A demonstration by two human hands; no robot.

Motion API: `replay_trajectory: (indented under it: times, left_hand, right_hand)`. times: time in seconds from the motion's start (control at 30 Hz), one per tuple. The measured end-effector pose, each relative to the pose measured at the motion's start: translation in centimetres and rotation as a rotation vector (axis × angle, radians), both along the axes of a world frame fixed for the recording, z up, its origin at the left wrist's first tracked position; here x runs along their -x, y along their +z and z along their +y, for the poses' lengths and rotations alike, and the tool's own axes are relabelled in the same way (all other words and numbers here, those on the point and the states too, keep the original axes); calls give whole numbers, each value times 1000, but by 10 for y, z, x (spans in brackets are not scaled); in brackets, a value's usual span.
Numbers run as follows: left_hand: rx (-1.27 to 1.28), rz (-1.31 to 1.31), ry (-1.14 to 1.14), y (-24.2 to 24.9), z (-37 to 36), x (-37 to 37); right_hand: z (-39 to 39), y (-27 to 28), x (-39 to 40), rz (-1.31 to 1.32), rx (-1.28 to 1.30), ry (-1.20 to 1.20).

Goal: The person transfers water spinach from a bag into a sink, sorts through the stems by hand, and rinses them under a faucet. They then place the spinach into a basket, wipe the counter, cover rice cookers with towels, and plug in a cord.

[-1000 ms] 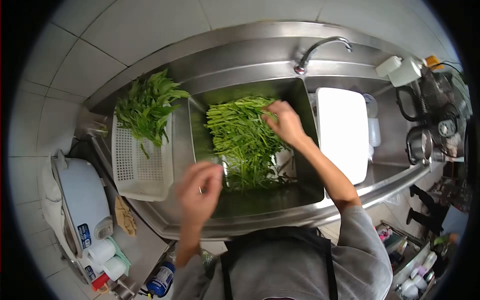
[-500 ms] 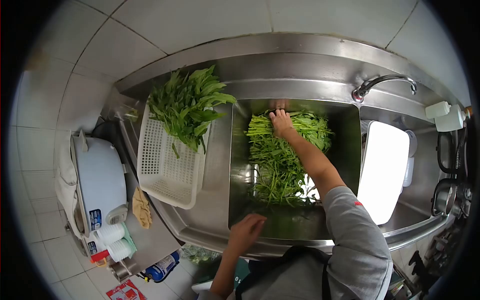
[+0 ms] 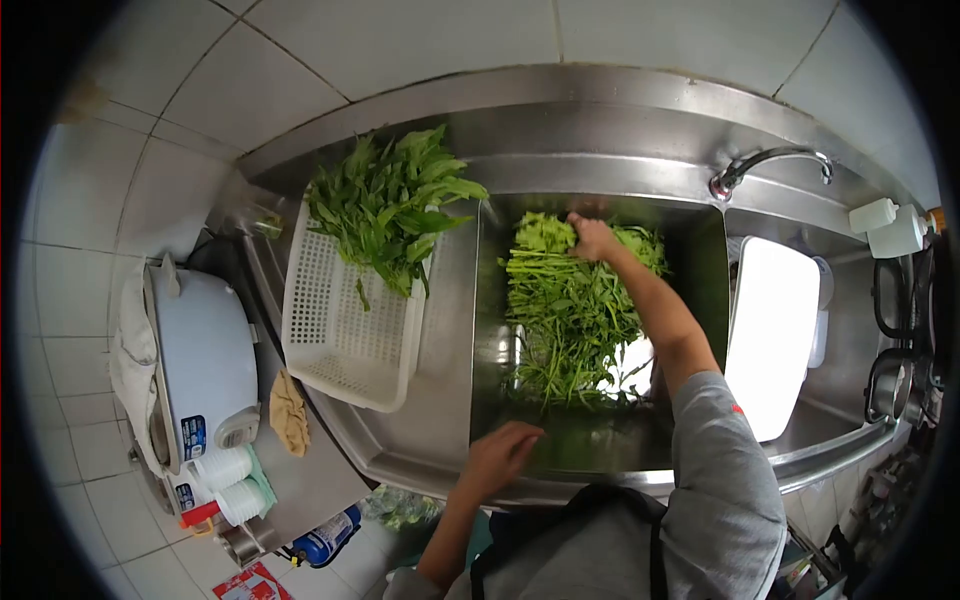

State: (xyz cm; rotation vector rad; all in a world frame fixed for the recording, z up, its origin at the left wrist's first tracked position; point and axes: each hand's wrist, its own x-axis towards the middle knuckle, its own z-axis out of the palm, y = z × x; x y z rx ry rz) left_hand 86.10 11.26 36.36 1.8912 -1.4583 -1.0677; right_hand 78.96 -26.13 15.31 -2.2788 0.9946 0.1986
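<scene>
1. Greens [image 3: 570, 310] fill most of the sink [image 3: 705, 270] in the head view, long stems lying lengthwise with their leafy tops toward the back wall; a smaller bunch of leafy greens [image 3: 390, 205] already sits at the far end of the white basket [image 3: 340, 345] on the drainboard just left of the sink, so I judge the sorting begun but far from finished, since the larger share is not yet moved.
2. Right hand [image 3: 593, 238] reaches to the far end of the sink; its fingers are curled closed around a clump of leafy tops, though how much it grips is hard to tell at this size.
3. Left hand [image 3: 497, 458] rests on the sink's near rim, fingers loosely spread and holding nothing.
4. Tap [image 3: 770, 165] stands over the back right corner; a white board [image 3: 775, 330] lies right of the sink; a rice cooker [image 3: 200, 360] sits far left.
</scene>
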Motion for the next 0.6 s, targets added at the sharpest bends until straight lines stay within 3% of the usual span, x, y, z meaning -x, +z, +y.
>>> replay_trajectory:
  times: [0.07,0.13,0.23,0.27,0.6]
  left_hand:
    - [-4,-6,22,0,3,-7]
    - [-13,1,39,3,6,-11]
    - [11,13,43,6,5,-18]
    - [44,21,32,5,5,-19]
    - [86,88,-208,26,-37,-17]
  right_hand:
    - [-3,13,5,79,226,18]
    - [-6,29,17,8,122,35]
    - [0,39,33,-140,308,8]
    - [1,45,40,-202,263,-16]
    - [14,225,106,-655,138,-484]
